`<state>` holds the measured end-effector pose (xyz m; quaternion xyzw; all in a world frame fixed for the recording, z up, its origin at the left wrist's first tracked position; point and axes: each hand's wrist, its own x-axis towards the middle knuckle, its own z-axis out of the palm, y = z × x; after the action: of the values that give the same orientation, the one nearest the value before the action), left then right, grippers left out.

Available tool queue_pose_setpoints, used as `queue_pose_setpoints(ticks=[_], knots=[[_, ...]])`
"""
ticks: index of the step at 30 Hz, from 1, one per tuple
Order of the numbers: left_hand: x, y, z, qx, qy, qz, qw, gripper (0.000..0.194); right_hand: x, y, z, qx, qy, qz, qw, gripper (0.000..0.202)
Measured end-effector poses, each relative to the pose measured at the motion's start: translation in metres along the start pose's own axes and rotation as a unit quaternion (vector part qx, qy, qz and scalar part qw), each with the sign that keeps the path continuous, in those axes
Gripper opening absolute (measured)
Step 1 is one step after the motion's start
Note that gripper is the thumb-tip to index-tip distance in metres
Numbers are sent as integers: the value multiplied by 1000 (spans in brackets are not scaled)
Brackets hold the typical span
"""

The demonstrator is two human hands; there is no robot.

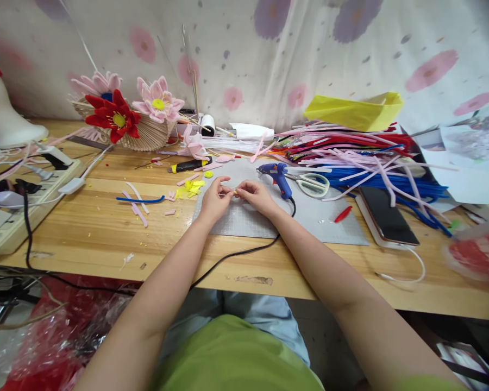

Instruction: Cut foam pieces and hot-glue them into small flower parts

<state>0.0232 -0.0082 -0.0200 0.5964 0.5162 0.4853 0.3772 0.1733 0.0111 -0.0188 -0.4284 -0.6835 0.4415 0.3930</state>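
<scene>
Above the grey mat point(248, 225), my left hand point(215, 201) and my right hand point(256, 196) meet fingertip to fingertip. Both are closed in a pinch around something small and pale, too tiny to name. A blue glue gun point(277, 176) lies just right of my right hand, its black cord running down past the wrist. Left of my left hand are yellow scraps point(190, 189) and a small yellow disc point(208, 174). A black and yellow utility knife point(189, 165) rests beyond them.
White-handled scissors point(313, 185), a red petal piece point(343, 214) and a phone point(387, 216) lie to the right. Pipe cleaners point(350, 157) are piled behind. Fuzzy flowers point(118, 117) stand at the back left, near a power strip point(28, 212). A blue pipe cleaner point(140, 200) lies left.
</scene>
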Motion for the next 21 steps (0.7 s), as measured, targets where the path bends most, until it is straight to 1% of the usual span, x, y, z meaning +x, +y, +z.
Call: queue_pose_setpoints(ticks=[3,5,6,8,9,10,11,12,13,14,15,16,17,18,21], knots=[[-1,3,-2,7,2,-2,1000,41,1,-5,-10,-39,49,-3,998,20],[-2,6,-3,15,9,-7,1000,42,-3,-13,-28,-48,57,12,997,22],[-3,6,-4,20,13,-10,1000,42,-6,-18,-42,-46,39,29,998,25],[-3,7,-6,30,22,-14,999,43,-17,-28,-74,-69,-47,66,994,31],[-3,6,-7,33,24,-15,999,43,-23,-32,-91,-92,-95,101,986,33],[-3,6,-7,35,26,-16,999,44,-29,-34,-108,-123,-127,135,975,34],[-3,5,-7,37,28,-17,999,44,-35,-35,-124,-165,-139,167,962,33],[-3,4,-8,37,29,-18,999,45,-39,-34,-138,-215,-109,196,950,32],[-3,3,-7,38,31,-19,999,47,-41,-32,-149,-275,-52,217,935,30],[-2,2,-7,40,34,-20,998,49,-42,-28,-157,-348,12,235,908,28],[-2,2,-7,42,37,-22,998,51,-41,-23,-163,-419,68,249,871,26],[-1,1,-7,43,41,-23,998,54,-39,-17,-166,-477,103,251,836,25],[-1,1,-7,43,45,-25,998,56,-36,-11,-166,-523,113,247,808,26],[-1,0,-7,43,50,-26,997,57,-33,-5,-165,-557,103,243,788,29],[-1,1,-8,45,63,-30,997,59,-24,10,-158,-612,35,243,752,39]])
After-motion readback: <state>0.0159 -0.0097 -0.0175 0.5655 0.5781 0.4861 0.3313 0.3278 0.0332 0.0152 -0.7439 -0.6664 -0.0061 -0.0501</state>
